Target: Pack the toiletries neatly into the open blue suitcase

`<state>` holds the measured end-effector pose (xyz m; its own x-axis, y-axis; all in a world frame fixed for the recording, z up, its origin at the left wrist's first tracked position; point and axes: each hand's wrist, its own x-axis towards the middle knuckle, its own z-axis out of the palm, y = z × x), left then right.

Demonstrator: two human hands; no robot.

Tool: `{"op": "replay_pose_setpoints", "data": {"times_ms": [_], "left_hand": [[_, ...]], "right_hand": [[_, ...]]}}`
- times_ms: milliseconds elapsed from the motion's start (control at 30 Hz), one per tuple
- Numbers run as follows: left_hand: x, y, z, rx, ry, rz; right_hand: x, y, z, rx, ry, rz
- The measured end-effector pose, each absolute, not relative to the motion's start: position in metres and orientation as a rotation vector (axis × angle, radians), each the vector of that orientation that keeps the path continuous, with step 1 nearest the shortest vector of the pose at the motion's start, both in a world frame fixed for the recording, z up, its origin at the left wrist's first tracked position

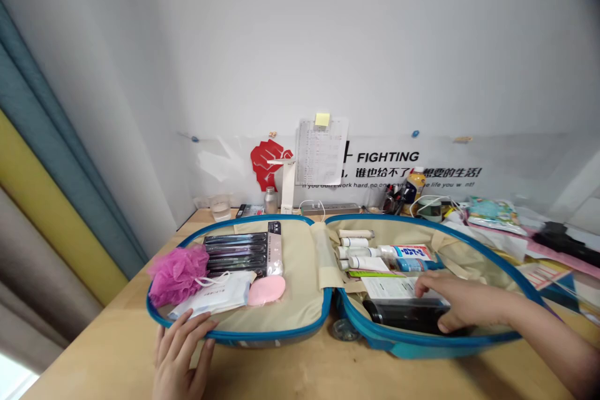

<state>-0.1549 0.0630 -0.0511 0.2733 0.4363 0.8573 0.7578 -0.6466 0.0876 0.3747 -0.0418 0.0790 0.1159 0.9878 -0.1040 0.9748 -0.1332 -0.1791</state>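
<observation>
A blue suitcase [281, 332] lies open flat on a wooden desk. My left hand [178, 353] rests with fingers spread on the front rim of its left half, next to a white packet [213, 299]. That half also holds a pink bath pouf [178, 274], a pack of toothbrushes [237, 252] and a pink oval case [266, 290]. My right hand [462, 303] reaches into the right half and is curled around a dark bottle [403, 315], thumb under it. Behind it lie white tubes [360, 253] and a blue-and-white box [412, 252].
A white wall with a red fist sticker [267, 162], a pinned sheet [321, 150] and a "FIGHTING" banner rises behind the desk. A glass [220, 206], small bottle and white lamp stand at the back. Papers and packets [497, 212] clutter the right. Curtains [51, 200] hang at left.
</observation>
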Motion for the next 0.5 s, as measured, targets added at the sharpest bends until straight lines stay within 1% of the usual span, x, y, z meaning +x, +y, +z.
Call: {"op": "replay_pose_setpoints", "data": {"times_ms": [67, 167, 400, 500], "left_hand": [[-0.155, 0.063, -0.050, -2.206, -1.091, -1.323], [-0.154, 0.063, -0.049, -2.203, -1.086, -1.318], [-0.156, 0.063, -0.050, -2.208, -1.076, -1.282], [-0.157, 0.063, -0.052, -2.209, -1.084, -1.293]], "right_hand": [[0.374, -0.035, 0.086, -2.318, -2.082, 0.367], [0.375, -0.023, 0.094, -2.394, -2.072, 0.325], [0.367, -0.002, 0.084, -2.559, -2.143, 0.436], [0.361, -0.004, 0.085, -2.565, -2.179, 0.428]]}}
